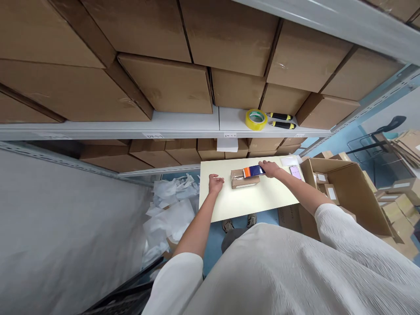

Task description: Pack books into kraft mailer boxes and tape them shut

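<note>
My right hand (pixel 269 168) grips the right end of a flat dark blue, white and orange packet (pixel 253 170). The packet lies over the top of a small brown cardboard box (pixel 244 182); whether it touches the box I cannot tell. A pale label strip shows on the near side of the box. To the left of the box, apart from it, my left hand (pixel 215 183) has its fingers curled in; anything inside them is too small to make out. Both hands are above a cream-coloured board (pixel 229 208), and the box rests on it.
A phone (pixel 295 172) lies at the board's right end. Beside it stands a large open carton (pixel 354 188) holding small boxes. A shelf edge (pixel 183 131) carries yellow tape (pixel 256 119) and two cutters (pixel 282 125). White wrapping sheets (pixel 173 218) heap at left.
</note>
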The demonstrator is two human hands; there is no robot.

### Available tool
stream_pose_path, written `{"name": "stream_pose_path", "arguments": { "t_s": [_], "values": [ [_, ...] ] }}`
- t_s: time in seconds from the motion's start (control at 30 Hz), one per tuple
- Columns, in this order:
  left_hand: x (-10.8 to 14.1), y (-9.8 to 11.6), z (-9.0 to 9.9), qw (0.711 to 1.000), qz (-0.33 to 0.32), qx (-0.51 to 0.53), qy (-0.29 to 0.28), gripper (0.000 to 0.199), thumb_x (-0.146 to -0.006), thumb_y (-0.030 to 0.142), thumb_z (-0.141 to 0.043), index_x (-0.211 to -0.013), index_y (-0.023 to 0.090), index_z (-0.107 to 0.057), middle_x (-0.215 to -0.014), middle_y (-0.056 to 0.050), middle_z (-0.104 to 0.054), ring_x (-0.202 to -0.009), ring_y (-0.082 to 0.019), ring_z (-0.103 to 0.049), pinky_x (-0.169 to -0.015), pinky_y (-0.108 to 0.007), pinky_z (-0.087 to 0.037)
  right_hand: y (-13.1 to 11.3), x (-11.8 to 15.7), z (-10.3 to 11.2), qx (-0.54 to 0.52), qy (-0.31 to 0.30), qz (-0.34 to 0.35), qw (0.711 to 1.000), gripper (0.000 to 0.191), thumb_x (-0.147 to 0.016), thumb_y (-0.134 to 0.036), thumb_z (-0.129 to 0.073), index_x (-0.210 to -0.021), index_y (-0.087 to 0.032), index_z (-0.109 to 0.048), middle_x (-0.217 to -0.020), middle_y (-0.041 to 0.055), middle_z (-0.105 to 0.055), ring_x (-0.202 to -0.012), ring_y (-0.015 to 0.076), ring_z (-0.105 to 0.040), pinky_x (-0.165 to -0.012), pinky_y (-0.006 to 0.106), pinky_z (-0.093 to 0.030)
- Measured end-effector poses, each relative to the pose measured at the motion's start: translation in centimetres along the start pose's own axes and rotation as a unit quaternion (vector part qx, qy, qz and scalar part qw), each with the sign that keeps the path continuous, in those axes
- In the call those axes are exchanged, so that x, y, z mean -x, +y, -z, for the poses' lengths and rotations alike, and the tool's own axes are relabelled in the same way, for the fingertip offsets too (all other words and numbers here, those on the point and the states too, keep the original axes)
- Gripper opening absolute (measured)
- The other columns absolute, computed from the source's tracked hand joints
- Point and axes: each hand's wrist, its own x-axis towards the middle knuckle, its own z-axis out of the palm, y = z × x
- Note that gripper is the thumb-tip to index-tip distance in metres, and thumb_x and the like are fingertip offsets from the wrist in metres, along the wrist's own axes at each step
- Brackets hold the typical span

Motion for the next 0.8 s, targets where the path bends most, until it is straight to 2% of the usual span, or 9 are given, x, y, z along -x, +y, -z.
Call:
{"name": "stream_pose_path", "arguments": {
  "t_s": [0.1, 0.23, 0.57, 0.7, 0.8],
  "values": [
    [0.2, -0.1, -0.5, 0.999, 0.045, 0.021, -0.010, 0.044, -0.068, 0.011, -0.071, -0.096, 0.029, -0.042, -0.067, 0.007, -0.066, -0.089, -0.021, -0.079, -0.083, -0.033, -0.055, 0.2, 0.2, 0.0, 0.002, -0.005, -0.008, 1.000, 0.059, -0.088, -0.008, -0.070, -0.140, -0.025, -0.047, -0.136, 0.0171, -0.062, -0.116, 0.0337, -0.069, -0.089, 0.042, -0.055],
    [0.3, -0.5, -1.3, 0.997, 0.065, 0.028, -0.012, 0.043, -0.070, 0.009, -0.070, -0.097, 0.029, -0.043, -0.069, 0.007, -0.067, -0.093, -0.021, -0.079, -0.087, -0.034, -0.057, 0.5, 0.5, -0.1, -0.003, -0.002, -0.012, 1.000, 0.057, -0.089, -0.009, -0.068, -0.140, -0.025, -0.047, -0.135, 0.0170, -0.062, -0.115, 0.0333, -0.069, -0.088, 0.042, -0.055],
    [0.2, -1.0, -4.5, 0.996, 0.084, -0.022, -0.016, 0.039, -0.075, 0.019, -0.080, -0.098, 0.027, -0.049, -0.079, 0.002, -0.070, -0.085, -0.023, -0.074, -0.086, -0.037, -0.058, 0.7, 0.7, -0.2, -0.026, 0.002, -0.007, 1.000, 0.053, -0.090, -0.009, -0.067, -0.137, -0.024, -0.048, -0.134, 0.0162, -0.063, -0.114, 0.0327, -0.067, -0.087, 0.040, -0.054],
    [0.1, -1.0, -4.3, 0.995, 0.084, -0.056, -0.010, 0.036, -0.073, 0.019, -0.080, -0.093, 0.027, -0.050, -0.087, -0.003, -0.072, -0.094, -0.027, -0.074, -0.091, -0.041, -0.057, 0.5, 0.7, -0.3, -0.026, 0.005, -0.011, 1.000, 0.055, -0.089, -0.009, -0.068, -0.138, -0.024, -0.048, -0.135, 0.0167, -0.062, -0.115, 0.0331, -0.066, -0.089, 0.041, -0.054],
    [0.3, -1.0, -3.7, 0.997, 0.056, -0.060, -0.009, 0.028, -0.074, 0.015, -0.073, -0.093, 0.026, -0.055, -0.094, -0.005, -0.074, -0.102, -0.025, -0.075, -0.096, -0.040, -0.057, 0.3, 0.8, -0.2, -0.026, 0.007, -0.011, 1.000, 0.057, -0.089, -0.008, -0.068, -0.140, -0.024, -0.048, -0.136, 0.0172, -0.062, -0.116, 0.0331, -0.066, -0.091, 0.041, -0.055]
  ]
}}
